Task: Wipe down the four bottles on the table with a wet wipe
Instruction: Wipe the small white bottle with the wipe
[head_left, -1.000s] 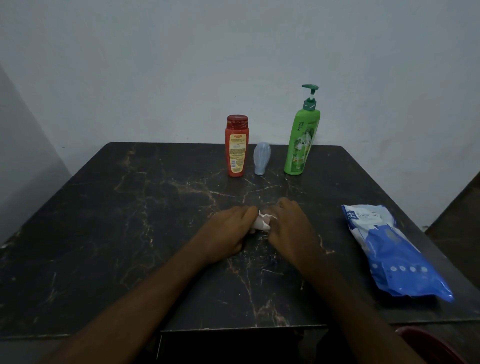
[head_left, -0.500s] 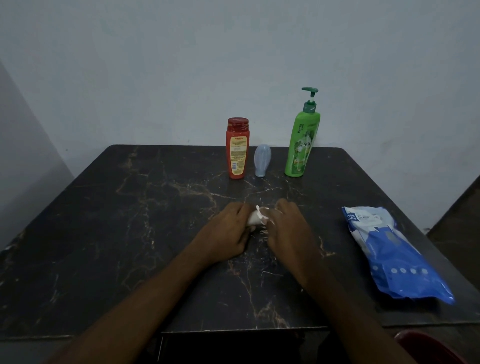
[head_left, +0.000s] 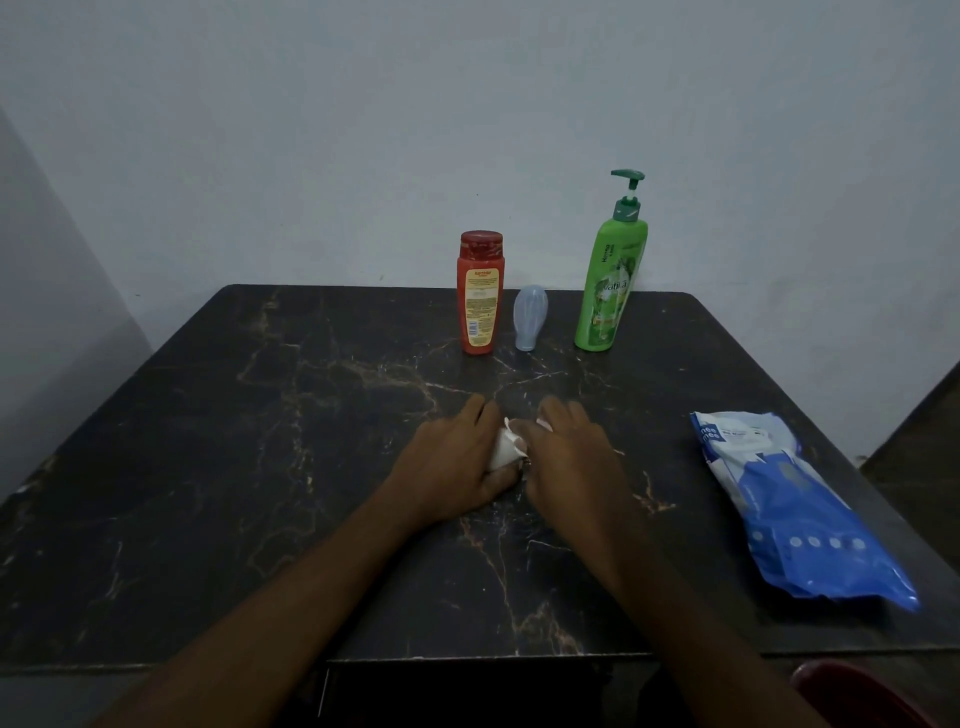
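Dark marble table (head_left: 208, 467), middle: left hand (head_left: 447, 467) and right hand (head_left: 571, 462) meet, fingers of both curled, pinching a small white item (head_left: 505, 449) between them; wipe or bottle, cannot tell. Far side, left to right, standing: red bottle (head_left: 479, 296), small pale blue bottle (head_left: 529, 318), green pump bottle (head_left: 610, 280). Near right: blue wipes pack (head_left: 795, 514), lying flat.

Both bare forearms reach forward and converge. The left hand (head_left: 449, 465) and right hand (head_left: 569, 457) lie knuckles-up, side by side, fingers curled onto a small white object (head_left: 505, 451) pinched between them.
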